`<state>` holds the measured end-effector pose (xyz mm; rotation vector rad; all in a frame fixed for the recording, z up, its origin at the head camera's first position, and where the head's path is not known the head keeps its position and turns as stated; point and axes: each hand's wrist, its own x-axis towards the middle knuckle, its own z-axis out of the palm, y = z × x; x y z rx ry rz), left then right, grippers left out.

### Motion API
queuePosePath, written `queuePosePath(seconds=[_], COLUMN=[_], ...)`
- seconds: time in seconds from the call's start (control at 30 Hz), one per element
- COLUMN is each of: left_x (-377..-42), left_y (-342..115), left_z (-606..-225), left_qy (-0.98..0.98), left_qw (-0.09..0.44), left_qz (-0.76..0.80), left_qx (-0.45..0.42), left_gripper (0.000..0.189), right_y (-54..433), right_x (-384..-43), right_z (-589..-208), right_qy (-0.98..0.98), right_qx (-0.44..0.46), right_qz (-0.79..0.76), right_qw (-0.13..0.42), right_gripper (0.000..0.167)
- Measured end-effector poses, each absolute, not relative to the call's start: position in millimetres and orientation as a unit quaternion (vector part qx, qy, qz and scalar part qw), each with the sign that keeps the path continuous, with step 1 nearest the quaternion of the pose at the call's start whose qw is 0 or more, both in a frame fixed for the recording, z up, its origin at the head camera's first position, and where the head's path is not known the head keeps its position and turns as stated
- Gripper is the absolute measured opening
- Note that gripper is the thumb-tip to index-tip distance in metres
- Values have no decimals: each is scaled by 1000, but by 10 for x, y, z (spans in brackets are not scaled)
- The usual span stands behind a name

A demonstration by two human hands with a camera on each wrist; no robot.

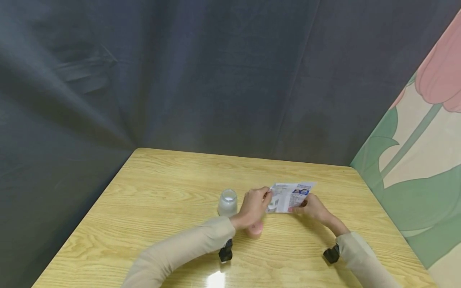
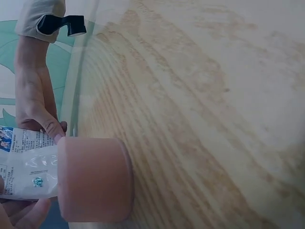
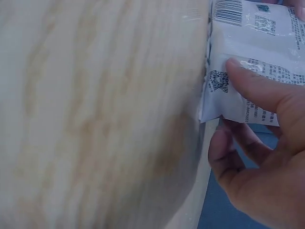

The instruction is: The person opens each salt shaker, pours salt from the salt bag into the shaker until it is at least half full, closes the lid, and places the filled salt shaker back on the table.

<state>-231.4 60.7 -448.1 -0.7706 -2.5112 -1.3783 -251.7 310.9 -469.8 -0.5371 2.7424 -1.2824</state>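
A white plastic packet [image 1: 288, 197] printed with text, a barcode and a blue picture is held between both hands over the table. My left hand [image 1: 253, 206] pinches its left edge. At the other side, my right hand [image 1: 314, 209] grips the packet, thumb on the printed face and fingers beneath, as the right wrist view shows. Just left of my left hand stands a glass jar [image 1: 227, 205] with something whitish inside. A smooth pink cylindrical object [image 2: 95, 179] rests on the table below my left wrist, partly covered by it in the head view.
The wood-grain table [image 1: 162, 192] ends at a dark curtain [image 1: 216, 80] behind and to the left. A tulip-patterned panel [image 1: 425, 168] runs along the right side. Black devices [image 1: 225, 253] are strapped at both wrists.
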Motion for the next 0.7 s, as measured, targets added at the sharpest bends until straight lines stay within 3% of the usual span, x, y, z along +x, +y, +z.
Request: queuePosePath(seconds=[0.17, 0.37, 0.6, 0.7], left_x=[-2328, -2343, -2415, -2443], left_y=[628, 645, 651, 656], left_z=[-4542, -4614, -4709, -4742], left_qy=[-857, -874, -879, -880], left_qw=[93, 47, 39, 42], left_qz=[-442, -428, -420, -414], left_qx=[-247, -224, -223, -227], left_gripper=[17, 30, 18, 15], right_y=[3108, 3107, 3092, 3080], right_x=[-2513, -2508, -2483, -2466], right_z=[-4740, -4786, -4796, -4799], right_qy=[885, 886, 884, 890], right_qx=[-186, -190, -184, -181], right_qz=[-425, -424, -430, -418], right_qw=[21, 7, 19, -3], right_gripper=[50, 51, 48, 50])
